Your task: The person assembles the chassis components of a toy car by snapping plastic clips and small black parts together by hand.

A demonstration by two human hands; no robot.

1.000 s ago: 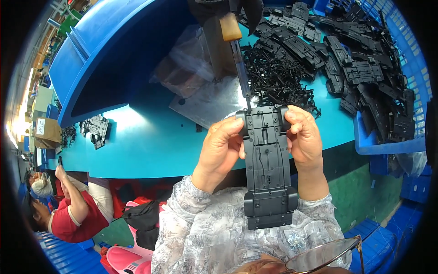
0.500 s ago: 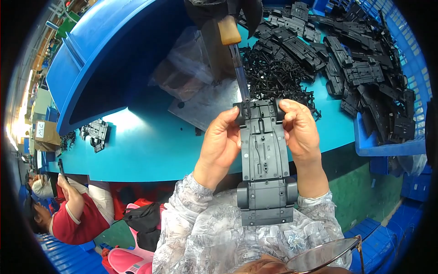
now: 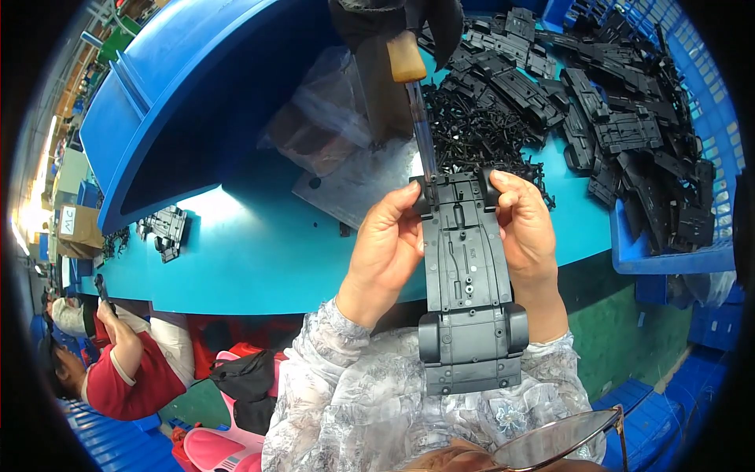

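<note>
Holding a black plastic toy-car chassis point(image 3: 486, 263) by its far end, in front of the chest and across the near edge of the turquoise counter point(image 3: 259, 271). Gripping the far left corner with the left grip point(image 3: 384, 244) and the far right corner with the right grip point(image 3: 525, 228), both narrow and closed upon the chassis. Pressing with thumbs close to the far wheel arches, with the other fingers bent and partly hidden. Turning up to view the face with ribs, small holes and raised details. Can see a slim screwdriver shaft point(image 3: 422, 130), reaching down from a yellowish collar point(image 3: 406, 60) to the far left corner. Cannot tell for certain about contact between its tip and the plastic. Can see beyond a heap of small black parts point(image 3: 481, 135) and, to the right, a large pile of similar chassis point(image 3: 625, 132), partly in a blue basket point(image 3: 680, 261). Can notice also, left of the shaft, a clear plastic bag point(image 3: 321, 118) above a flat metal plate point(image 3: 342, 187), then a big blue bin point(image 3: 185, 82).
</note>
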